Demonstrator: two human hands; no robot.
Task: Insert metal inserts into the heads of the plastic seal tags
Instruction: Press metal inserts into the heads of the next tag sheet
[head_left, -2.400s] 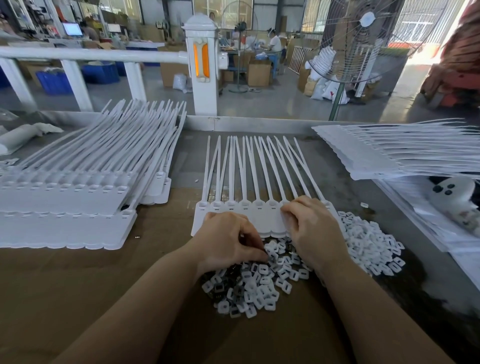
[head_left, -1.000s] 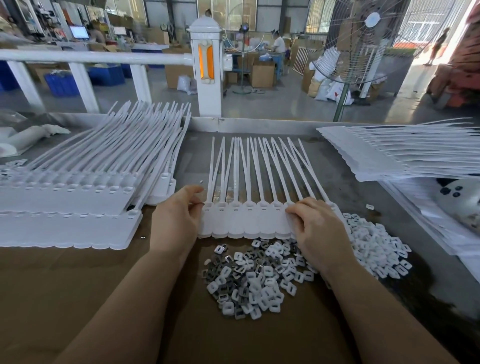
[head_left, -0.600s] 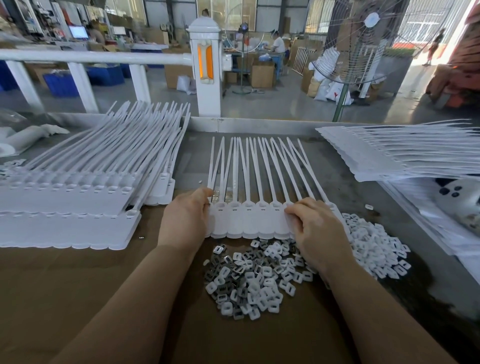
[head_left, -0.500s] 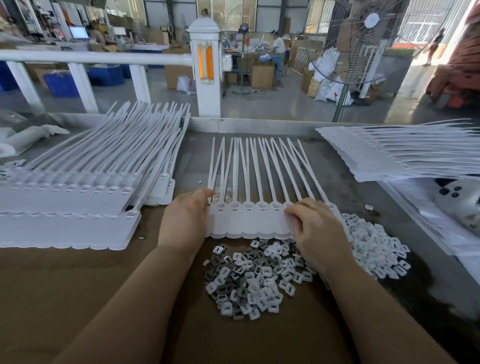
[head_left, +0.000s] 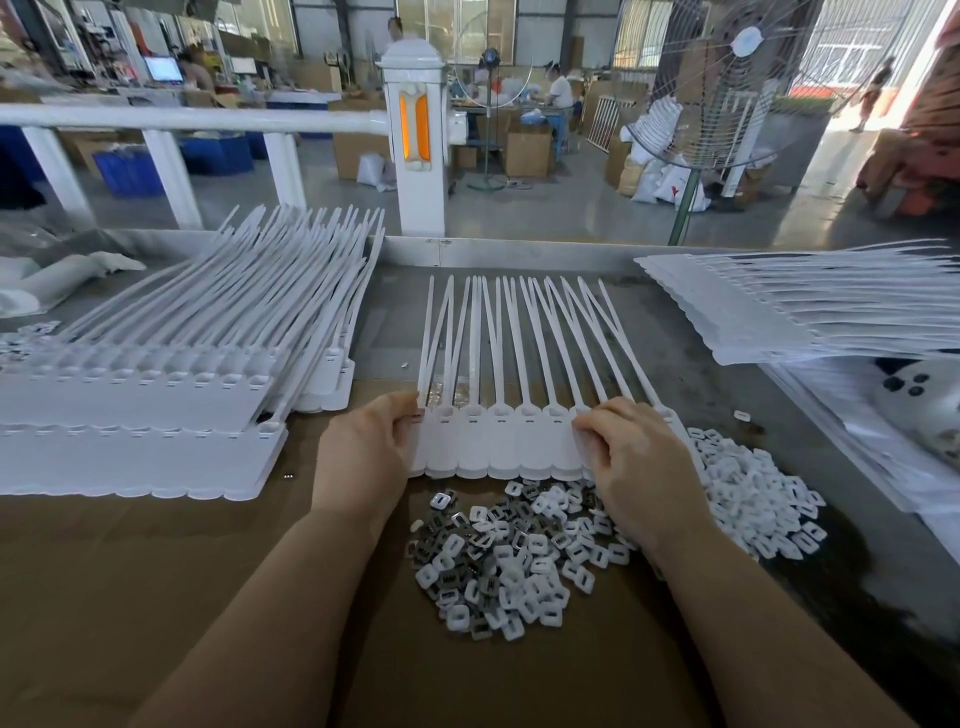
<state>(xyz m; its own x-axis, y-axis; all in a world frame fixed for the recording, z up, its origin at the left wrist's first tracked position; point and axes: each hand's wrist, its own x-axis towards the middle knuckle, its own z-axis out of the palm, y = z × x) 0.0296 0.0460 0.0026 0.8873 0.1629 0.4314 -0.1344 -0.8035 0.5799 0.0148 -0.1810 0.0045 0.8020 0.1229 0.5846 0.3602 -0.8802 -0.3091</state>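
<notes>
A joined strip of white plastic seal tags (head_left: 498, 441) lies flat on the brown table (head_left: 156, 597), heads toward me, tails fanning away. My left hand (head_left: 363, 457) grips the strip's left end, thumb at the first tag's head. My right hand (head_left: 634, 462) rests on the strip's right end with curled fingers on a tag head; whether it holds an insert is hidden. Just in front of the strip lies a heap of small white and grey metal inserts (head_left: 509, 561).
A tall stack of tag strips (head_left: 156, 384) fills the left side. Another stack (head_left: 810, 306) lies at the right, above a white device (head_left: 924, 405). More inserts (head_left: 748, 493) spread to the right. A metal rail (head_left: 519, 252) bounds the table's far edge.
My left hand left the insert heap and moved up to the strip's left end, where it has stayed. My right hand has kept its place on the right end.
</notes>
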